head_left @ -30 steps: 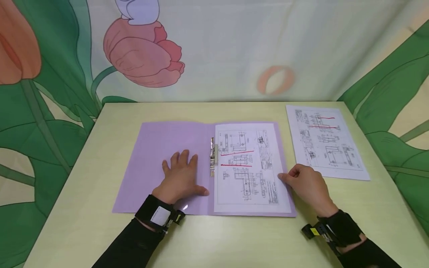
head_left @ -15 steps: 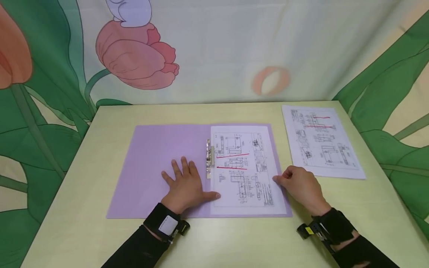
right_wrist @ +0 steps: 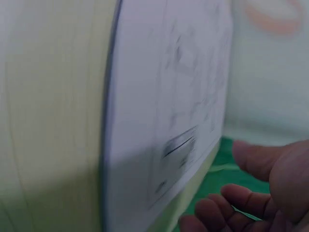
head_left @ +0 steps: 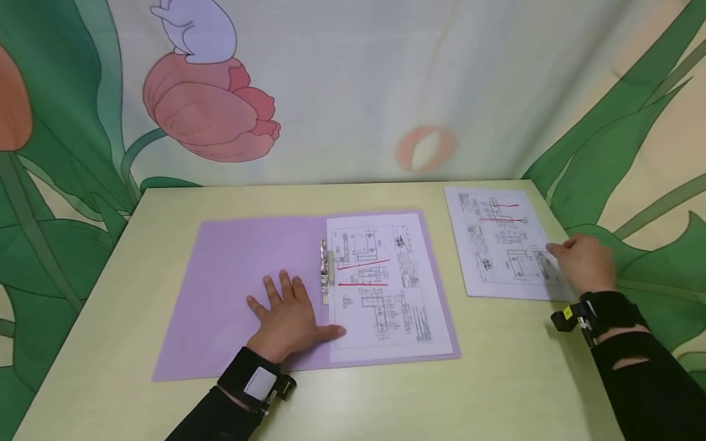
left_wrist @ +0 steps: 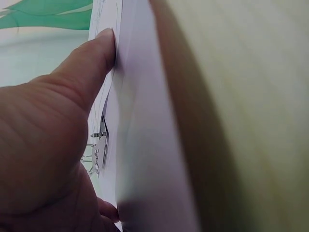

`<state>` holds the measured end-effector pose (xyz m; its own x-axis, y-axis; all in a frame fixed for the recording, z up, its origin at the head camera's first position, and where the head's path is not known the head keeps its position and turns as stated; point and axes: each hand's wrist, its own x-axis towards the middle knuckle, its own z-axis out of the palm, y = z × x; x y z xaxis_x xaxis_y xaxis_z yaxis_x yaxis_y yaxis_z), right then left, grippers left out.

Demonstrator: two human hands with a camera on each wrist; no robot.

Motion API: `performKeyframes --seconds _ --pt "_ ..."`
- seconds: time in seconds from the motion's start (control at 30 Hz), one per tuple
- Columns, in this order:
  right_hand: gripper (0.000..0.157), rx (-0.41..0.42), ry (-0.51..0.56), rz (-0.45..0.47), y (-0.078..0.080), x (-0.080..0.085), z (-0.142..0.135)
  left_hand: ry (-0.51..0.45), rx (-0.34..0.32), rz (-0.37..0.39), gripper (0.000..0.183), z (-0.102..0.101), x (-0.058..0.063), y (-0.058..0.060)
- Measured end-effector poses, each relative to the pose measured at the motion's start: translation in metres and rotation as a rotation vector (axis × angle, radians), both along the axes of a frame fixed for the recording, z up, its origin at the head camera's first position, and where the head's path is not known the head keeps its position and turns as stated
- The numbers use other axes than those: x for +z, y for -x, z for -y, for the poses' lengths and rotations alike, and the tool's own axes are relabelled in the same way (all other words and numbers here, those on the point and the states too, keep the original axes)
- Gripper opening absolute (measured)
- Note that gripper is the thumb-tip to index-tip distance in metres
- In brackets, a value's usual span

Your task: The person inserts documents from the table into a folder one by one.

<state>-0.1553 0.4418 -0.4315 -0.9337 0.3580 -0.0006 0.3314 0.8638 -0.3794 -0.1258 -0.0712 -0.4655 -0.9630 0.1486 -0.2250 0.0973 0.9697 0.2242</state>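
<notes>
A purple folder (head_left: 231, 263) lies spread on the table, with a metal clip (head_left: 324, 275) along its spine. On its right half is a drawing sheet (head_left: 405, 343) with red lines. My left hand (head_left: 287, 324) rests on the folder with spread fingers, its thumb on the sheet's left edge. In the left wrist view the thumb (left_wrist: 91, 60) presses the paper near the clip. To the right lies a pile of drawing sheets (head_left: 474, 214). My right hand (head_left: 587, 263) hovers by the pile's right edge; the right wrist view shows a gap between thumb and loosely curled fingers, holding nothing.
The pale wooden table (head_left: 386, 404) runs under the folder and the pile. Behind it hangs a curtain (head_left: 342, 92) printed with flowers and leaves. The table's right edge passes close beside the pile, under my right forearm.
My right hand has let go of the folder sheet's right edge and moved right to the pile. My left thumb has moved onto the sheet's left edge. The view has shifted.
</notes>
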Motion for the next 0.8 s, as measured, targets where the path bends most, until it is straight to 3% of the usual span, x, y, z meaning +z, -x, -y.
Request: performKeyframes --seconds 0.17,0.27,0.47,0.8 --pt "0.064 0.049 -0.002 0.177 0.007 -0.016 -0.015 0.019 -0.012 -0.012 0.141 0.003 -0.001 -0.002" --pt "0.062 0.064 0.023 0.232 0.013 -0.016 -0.013 0.016 -0.011 -0.023 0.141 0.002 -0.001 -0.001" --pt "0.058 0.082 0.019 0.202 0.017 -0.010 -0.015 0.015 -0.001 -0.014 0.141 0.001 0.000 -0.001" --pt "0.040 0.022 -0.068 0.049 0.015 -0.009 -0.016 0.023 -0.006 -0.005 0.141 0.001 0.000 0.000"
